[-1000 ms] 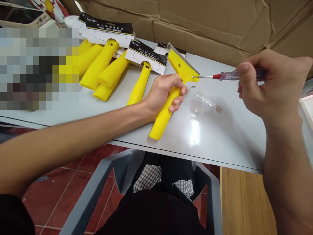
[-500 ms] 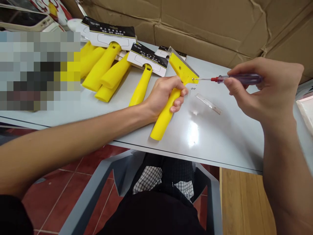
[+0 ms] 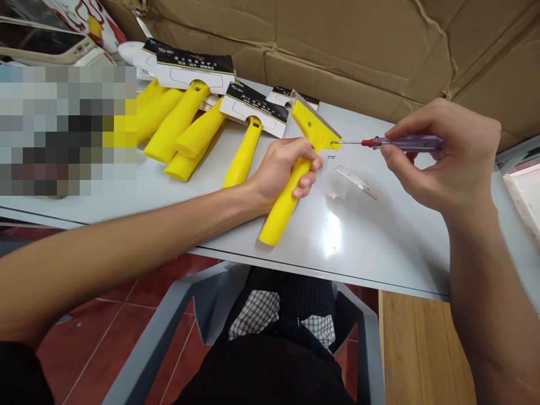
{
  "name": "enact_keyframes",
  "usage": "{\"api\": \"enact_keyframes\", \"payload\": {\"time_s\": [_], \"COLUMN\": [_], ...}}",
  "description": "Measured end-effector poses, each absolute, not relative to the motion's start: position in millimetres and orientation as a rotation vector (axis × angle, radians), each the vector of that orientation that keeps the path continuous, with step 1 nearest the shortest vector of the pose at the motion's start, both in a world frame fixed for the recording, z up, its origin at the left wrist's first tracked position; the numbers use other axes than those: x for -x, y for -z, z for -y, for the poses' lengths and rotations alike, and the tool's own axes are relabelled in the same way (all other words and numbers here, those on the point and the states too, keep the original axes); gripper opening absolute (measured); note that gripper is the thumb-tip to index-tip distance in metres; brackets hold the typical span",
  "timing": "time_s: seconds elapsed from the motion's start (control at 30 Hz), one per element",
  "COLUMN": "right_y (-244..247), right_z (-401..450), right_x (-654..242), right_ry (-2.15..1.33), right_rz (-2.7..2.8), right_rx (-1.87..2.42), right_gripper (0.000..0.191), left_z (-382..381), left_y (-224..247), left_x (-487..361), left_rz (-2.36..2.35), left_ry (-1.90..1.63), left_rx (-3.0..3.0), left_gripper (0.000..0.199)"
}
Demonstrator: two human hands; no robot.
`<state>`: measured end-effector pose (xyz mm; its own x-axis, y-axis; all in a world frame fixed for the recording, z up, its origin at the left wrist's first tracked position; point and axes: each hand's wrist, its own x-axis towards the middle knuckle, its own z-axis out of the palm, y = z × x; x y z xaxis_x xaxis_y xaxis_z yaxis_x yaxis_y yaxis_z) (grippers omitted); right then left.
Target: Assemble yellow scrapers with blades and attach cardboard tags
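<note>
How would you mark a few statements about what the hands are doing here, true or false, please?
1. The left hand grips a yellow scraper by its handle. True.
2. The right hand holds a hammer. False: it holds a small screwdriver with a purple see-through handle.
3. A loose metal blade lies on the table to the right of the scraper. True.
4. The small metal bits sit inside a cup. False: they lie directly on the table, just below the scraper's head.
5. Other yellow scrapers lie beyond the left hand, with black-topped cards on them. True.
</note>
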<state>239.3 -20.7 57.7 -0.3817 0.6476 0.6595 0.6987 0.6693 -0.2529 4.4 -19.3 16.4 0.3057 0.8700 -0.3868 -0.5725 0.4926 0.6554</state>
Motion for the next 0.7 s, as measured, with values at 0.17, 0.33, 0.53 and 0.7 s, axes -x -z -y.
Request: {"api": "enact_keyframes", "payload": {"time_s": [0.17, 0.33, 0.53, 0.7], "right_y": [-51.7, -50.2, -52.7, -54.2], "right_z": [15.6, 11.4, 14.1, 11.6], "right_x": [-243.7, -249.1, -249.4, -248.2], "right_ry": [0.02, -0.061, -0.12, -0.065], "right_rz": [2.111, 2.184, 2.192, 2.235], "right_rx": [0.988, 1.084, 1.057, 0.976], "right_gripper": [0.005, 0.016, 0.014, 0.012], "left_z": [21.3, 22.2, 21.4, 21.5], "left_y": [-18.1, -17.0, -16.1, -15.8], "left_x": [-5.6, -5.9, -4.4, -4.4], "left_rz": [-0.798, -0.821, -0.816, -0.805], "left_ry": [-1.005, -1.023, -1.012, -1.005], "left_rx": [-0.49, -0.572, -0.656, -0.652], "left_gripper": [0.023, 0.02, 0.019, 0.022]}}
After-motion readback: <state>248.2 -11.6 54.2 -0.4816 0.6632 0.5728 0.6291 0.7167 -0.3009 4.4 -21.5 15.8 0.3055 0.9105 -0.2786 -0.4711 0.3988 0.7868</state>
